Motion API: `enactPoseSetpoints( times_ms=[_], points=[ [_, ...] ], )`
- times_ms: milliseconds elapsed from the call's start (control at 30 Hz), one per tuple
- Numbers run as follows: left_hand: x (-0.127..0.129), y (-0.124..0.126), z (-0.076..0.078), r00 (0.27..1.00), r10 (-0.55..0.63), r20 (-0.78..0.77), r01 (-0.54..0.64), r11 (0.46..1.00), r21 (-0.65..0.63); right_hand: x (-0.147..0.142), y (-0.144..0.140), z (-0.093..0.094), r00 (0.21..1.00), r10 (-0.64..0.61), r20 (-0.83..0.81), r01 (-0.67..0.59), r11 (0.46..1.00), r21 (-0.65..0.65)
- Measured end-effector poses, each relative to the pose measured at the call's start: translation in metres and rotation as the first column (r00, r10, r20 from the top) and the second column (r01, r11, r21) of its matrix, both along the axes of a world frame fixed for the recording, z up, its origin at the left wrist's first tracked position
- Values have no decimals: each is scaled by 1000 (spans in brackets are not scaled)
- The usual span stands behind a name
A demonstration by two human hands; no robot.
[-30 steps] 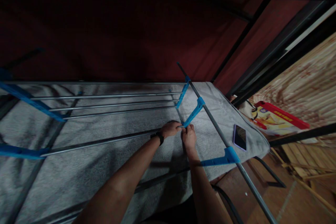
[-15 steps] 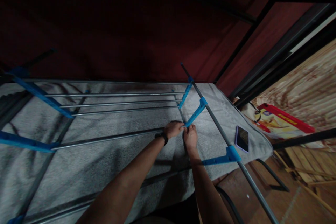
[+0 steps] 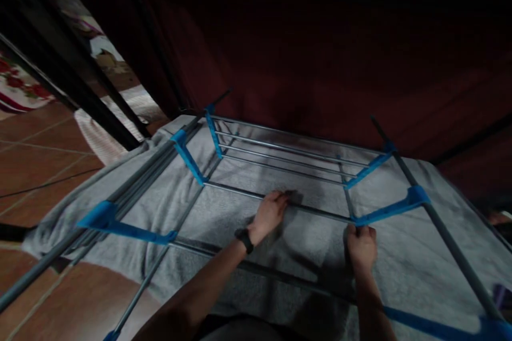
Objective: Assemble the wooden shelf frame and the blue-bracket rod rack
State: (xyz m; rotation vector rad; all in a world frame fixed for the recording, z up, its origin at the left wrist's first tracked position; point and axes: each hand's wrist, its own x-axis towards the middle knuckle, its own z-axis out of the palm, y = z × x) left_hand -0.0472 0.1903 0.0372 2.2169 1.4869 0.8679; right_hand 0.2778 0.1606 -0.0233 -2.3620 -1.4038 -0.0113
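Observation:
A rack of grey metal tubes joined by blue plastic brackets lies on a grey blanket. My left hand, with a dark band on its wrist, is over the middle of one cross tube, its fingers bent around it. The fingertips are partly hidden. My right hand is closed at the lower end of the right blue bracket, where bracket and cross tube meet. Its fingers hide part of that joint. Thinner rods run between two brackets farther back.
A dark red curtain hangs behind the rack. At the left are dark metal posts and a tiled floor. Several loose grey tubes lie together along the left. A purple-edged thing is cut off at the right.
The view has swung left, showing the rack's left side and the floor. My left hand has moved away from the bracket joint leftward along the cross tube; my right hand stays by the joint.

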Motion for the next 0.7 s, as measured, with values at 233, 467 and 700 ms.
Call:
enactPoseSetpoints(
  times_ms=[233,467,700],
  points=[
    [-150,-22,3,612,783,107,-786,618,-23,4,0,-3,1000,6,10,-6,1000,-24],
    [-206,-4,5,491,868,79,-828,493,-266,4,-2,-1,999,1,-39,-1,1000,-3],
    [-200,-6,1,472,881,-6,-855,457,-247,10,0,-4,996,52,-76,-49,998,43]
  ],
)
